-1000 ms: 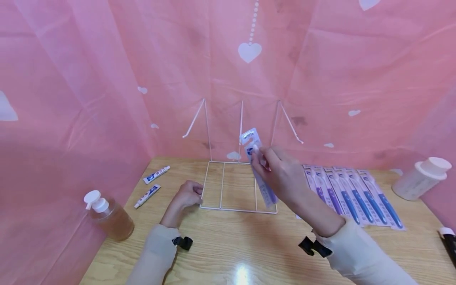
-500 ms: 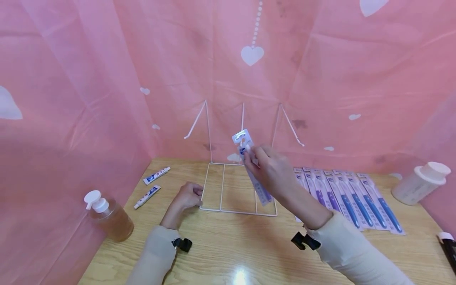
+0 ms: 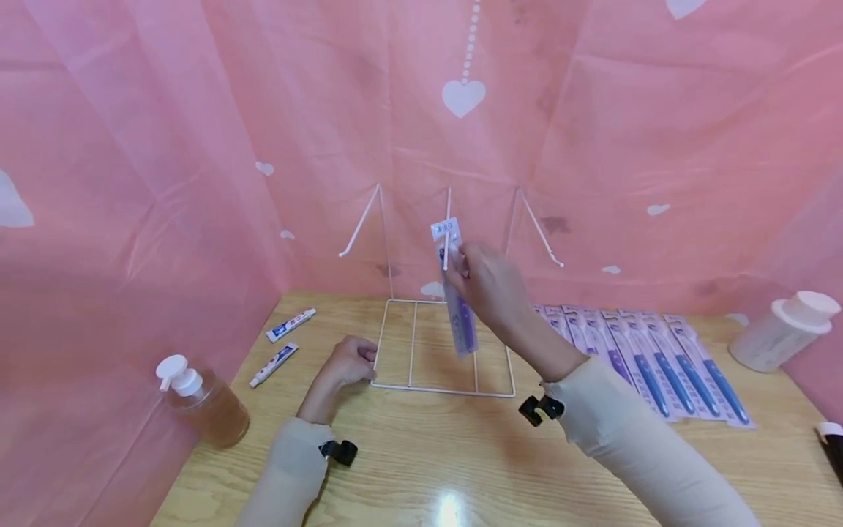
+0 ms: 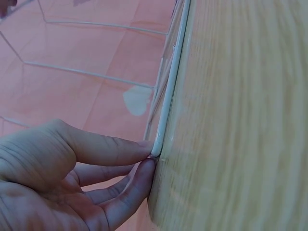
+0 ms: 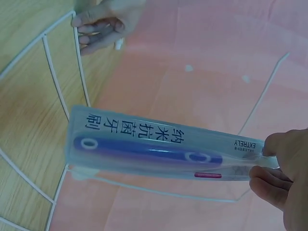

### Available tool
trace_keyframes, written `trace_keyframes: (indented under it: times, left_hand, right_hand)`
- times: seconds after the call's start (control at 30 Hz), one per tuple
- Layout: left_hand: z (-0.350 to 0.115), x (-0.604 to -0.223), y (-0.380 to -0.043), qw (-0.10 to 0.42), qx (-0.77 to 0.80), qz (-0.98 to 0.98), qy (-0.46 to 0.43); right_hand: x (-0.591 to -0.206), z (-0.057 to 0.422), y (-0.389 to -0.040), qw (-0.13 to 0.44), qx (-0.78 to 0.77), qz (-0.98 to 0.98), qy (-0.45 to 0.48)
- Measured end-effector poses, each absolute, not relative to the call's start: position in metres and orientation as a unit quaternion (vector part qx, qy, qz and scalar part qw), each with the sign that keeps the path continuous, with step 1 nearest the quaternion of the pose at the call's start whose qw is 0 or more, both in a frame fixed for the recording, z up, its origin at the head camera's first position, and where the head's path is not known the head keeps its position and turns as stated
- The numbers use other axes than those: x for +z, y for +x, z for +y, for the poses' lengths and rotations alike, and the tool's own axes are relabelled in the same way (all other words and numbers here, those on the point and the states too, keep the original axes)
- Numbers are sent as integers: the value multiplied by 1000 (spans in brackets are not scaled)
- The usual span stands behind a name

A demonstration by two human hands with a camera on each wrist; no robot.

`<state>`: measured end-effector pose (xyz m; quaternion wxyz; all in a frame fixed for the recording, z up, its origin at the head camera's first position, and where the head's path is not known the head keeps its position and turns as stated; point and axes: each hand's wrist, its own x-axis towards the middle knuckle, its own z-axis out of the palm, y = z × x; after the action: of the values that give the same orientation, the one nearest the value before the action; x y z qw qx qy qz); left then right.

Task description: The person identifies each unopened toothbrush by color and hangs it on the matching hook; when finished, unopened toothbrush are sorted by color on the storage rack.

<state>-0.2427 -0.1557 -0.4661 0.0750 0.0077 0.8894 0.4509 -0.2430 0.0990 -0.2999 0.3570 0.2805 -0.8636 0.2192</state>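
In the head view my right hand pinches a packaged toothbrush near its upper end, and the pack hangs almost upright. The middle prong of a white wire rack shows in front of the pack below its top edge, while its rear part runs behind that edge. A purple handle is visible through the clear pack in the right wrist view. My left hand is at the rack's front left corner. Up close in the left wrist view, thumb and finger pinch the rack's wire at the corner.
Several packaged toothbrushes lie in a row on the table's right. Beyond them stand a white bottle and a black item with a white cap. Two small toothpaste tubes and a pump bottle are on the left. Pink cloth hangs behind.
My right hand has moved left and slightly up with the packaged toothbrush, bringing its top to the middle prong and swinging it more upright. My left hand has stayed at the rack's corner.
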Motion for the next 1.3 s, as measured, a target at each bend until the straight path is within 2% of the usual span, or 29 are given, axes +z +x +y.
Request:
trace_keyframes:
  times: [0.2, 0.7, 0.87, 1.13, 1.3]
  left_hand:
    - [-157, -467, -243, 90, 462, 882, 1]
    - [-161, -465, -241, 86, 460, 884, 9]
    - [-160, -466, -241, 91, 464, 881, 13]
    - [-163, -468, -240, 87, 464, 882, 6]
    - [-162, -469, -240, 97, 462, 882, -1]
  right_hand:
    - [-292, 93, -272, 284, 275, -888, 236]
    - [-284, 81, -326, 244, 296, -914, 133]
    - [-285, 81, -333, 238, 311, -913, 114]
    - [-294, 83, -333, 253, 338, -897, 133]
    - [-306, 110, -332, 190, 335, -907, 171]
